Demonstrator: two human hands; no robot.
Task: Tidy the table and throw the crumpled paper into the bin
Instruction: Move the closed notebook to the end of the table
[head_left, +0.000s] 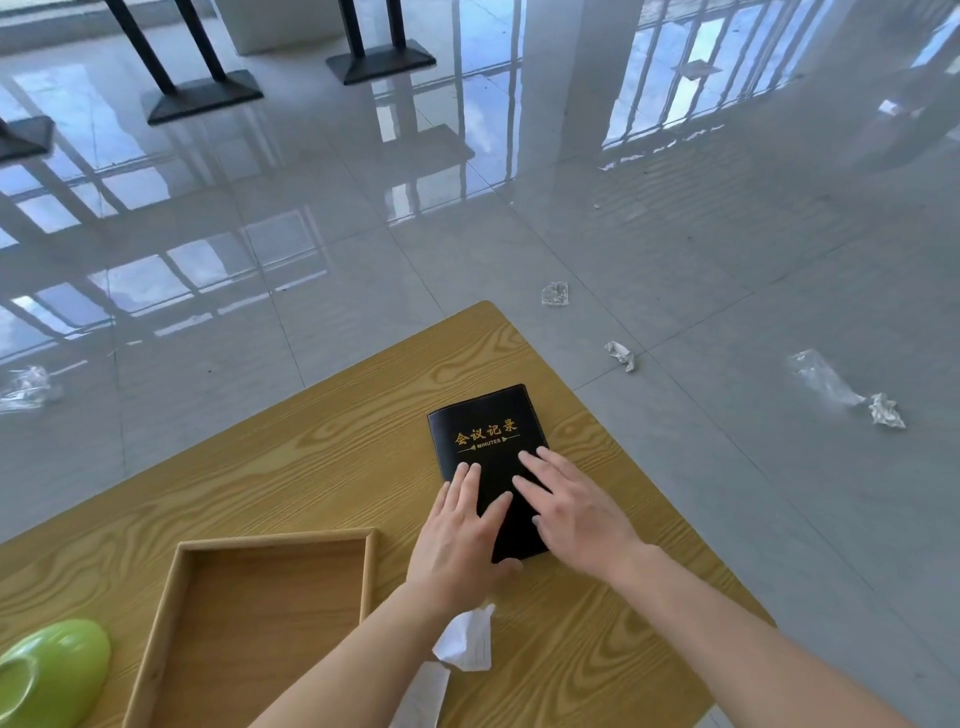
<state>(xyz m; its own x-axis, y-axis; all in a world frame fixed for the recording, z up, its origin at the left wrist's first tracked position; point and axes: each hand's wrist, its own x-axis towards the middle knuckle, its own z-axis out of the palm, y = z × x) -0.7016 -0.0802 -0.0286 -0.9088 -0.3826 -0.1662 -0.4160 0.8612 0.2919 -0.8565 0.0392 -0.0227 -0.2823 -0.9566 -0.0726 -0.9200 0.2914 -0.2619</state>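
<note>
A black notebook (485, 431) with gold lettering lies closed on the wooden table (311, 441), near its right edge. My left hand (460, 535) rests flat on the notebook's lower left part, fingers straight. My right hand (571, 506) lies flat on its lower right part, fingers spread. A crumpled white paper (467, 642) sits on the table under my left forearm. Another piece of white paper (423, 696) lies just below it at the frame's bottom edge.
An empty wooden tray (270, 538) stands left of my hands. A green plastic object (52, 670) sits at the bottom left corner. On the glossy tiled floor lie crumpled scraps (621, 355) (885, 410) and clear plastic wrappers (555, 293) (821, 379). Black stand bases (202, 96) are at the far back.
</note>
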